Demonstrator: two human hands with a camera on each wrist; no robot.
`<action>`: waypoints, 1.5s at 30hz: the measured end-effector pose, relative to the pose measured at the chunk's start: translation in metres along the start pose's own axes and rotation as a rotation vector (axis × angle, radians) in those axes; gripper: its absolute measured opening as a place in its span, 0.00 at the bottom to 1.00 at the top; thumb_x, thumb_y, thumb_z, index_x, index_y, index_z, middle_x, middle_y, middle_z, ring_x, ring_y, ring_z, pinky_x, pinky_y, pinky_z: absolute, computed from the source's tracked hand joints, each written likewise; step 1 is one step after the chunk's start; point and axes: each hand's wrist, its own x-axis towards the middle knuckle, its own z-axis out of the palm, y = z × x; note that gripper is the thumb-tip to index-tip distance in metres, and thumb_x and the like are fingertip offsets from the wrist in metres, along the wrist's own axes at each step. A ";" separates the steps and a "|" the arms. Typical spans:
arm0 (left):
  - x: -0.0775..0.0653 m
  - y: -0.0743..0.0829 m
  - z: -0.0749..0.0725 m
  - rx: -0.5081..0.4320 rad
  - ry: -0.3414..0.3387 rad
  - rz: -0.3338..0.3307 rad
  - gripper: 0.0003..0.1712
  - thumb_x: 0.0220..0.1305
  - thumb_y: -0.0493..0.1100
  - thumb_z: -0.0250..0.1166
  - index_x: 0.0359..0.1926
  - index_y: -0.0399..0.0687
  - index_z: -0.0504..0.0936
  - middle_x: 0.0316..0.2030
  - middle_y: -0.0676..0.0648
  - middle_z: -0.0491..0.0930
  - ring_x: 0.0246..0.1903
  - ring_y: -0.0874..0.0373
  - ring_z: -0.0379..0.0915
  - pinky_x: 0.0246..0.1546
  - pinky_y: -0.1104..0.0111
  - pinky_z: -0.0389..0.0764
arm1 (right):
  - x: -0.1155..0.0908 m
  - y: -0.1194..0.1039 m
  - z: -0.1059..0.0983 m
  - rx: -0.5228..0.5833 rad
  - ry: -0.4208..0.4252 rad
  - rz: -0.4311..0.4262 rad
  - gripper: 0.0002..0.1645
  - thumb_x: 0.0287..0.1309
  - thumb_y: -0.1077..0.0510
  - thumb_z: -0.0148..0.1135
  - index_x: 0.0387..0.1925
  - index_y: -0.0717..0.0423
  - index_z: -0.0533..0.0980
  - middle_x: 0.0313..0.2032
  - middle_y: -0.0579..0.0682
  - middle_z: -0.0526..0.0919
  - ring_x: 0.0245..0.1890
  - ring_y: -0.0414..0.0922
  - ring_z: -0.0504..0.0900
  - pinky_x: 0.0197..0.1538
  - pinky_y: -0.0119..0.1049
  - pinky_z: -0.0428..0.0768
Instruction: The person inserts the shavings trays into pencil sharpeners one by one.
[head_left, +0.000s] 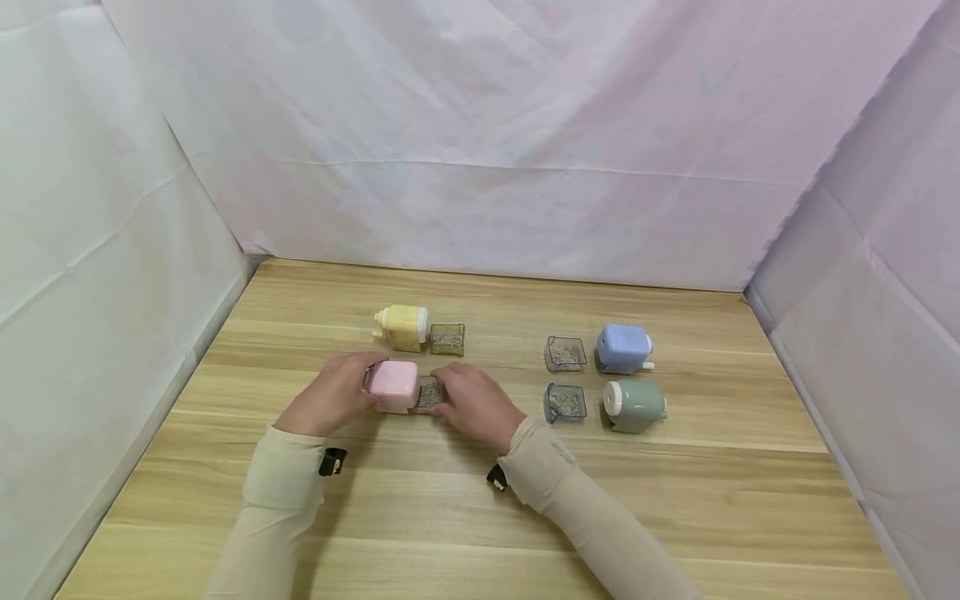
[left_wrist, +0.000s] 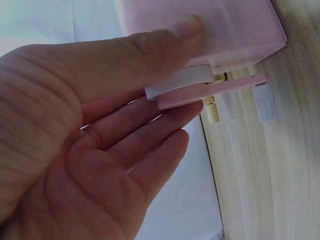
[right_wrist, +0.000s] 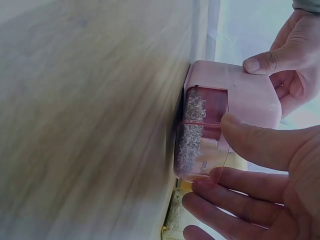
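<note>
Step in hand, as I read it: sliding the shavings drawer [head_left: 431, 393] in or out of the pink sharpener [head_left: 394, 385]; direction can't be told. Sharpener sits on the counter [head_left: 420, 517], 7–8 o'clock of head-view centre, crank side toward 9. Drawer sticks partway out at its 3 o'clock, shavings inside. Left hand [head_left: 337, 392] is clamped on the sharpener, thumb pressed on its wall. Right hand [head_left: 478, 404] is closed to a pinch on the drawer's outer end, thumb on the rim, other fingers loosely spread. Next move likely calls for a braced body and a level, straight slide along 3–9; tilting could spill shavings. Yellow sharpener [head_left: 405, 328] stands at its 12.
</note>
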 end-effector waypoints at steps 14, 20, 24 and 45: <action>0.000 -0.002 -0.001 0.002 -0.005 0.006 0.34 0.53 0.22 0.74 0.64 0.28 0.81 0.61 0.30 0.84 0.60 0.35 0.82 0.64 0.41 0.82 | 0.014 -0.007 0.008 0.001 0.005 -0.022 0.29 0.64 0.51 0.79 0.62 0.58 0.82 0.59 0.54 0.88 0.60 0.50 0.86 0.66 0.45 0.84; 0.000 -0.002 -0.001 0.003 -0.001 0.018 0.33 0.52 0.22 0.74 0.62 0.29 0.82 0.59 0.31 0.85 0.57 0.37 0.83 0.61 0.42 0.83 | 0.014 -0.007 0.007 0.024 -0.015 -0.014 0.30 0.65 0.51 0.78 0.64 0.59 0.81 0.61 0.55 0.87 0.62 0.51 0.86 0.68 0.46 0.84; 0.000 -0.002 -0.001 0.008 0.002 0.021 0.33 0.52 0.21 0.73 0.62 0.30 0.83 0.58 0.32 0.86 0.57 0.38 0.83 0.61 0.42 0.83 | 0.012 -0.004 0.002 0.059 -0.061 0.003 0.38 0.66 0.51 0.77 0.72 0.57 0.75 0.67 0.55 0.83 0.67 0.52 0.83 0.73 0.47 0.80; 0.002 -0.005 -0.001 0.001 0.000 0.012 0.29 0.50 0.22 0.74 0.57 0.33 0.85 0.51 0.36 0.89 0.50 0.43 0.84 0.57 0.44 0.85 | 0.005 0.016 -0.021 -0.118 -0.138 -0.172 0.10 0.71 0.55 0.70 0.48 0.54 0.90 0.56 0.52 0.89 0.59 0.52 0.85 0.67 0.47 0.83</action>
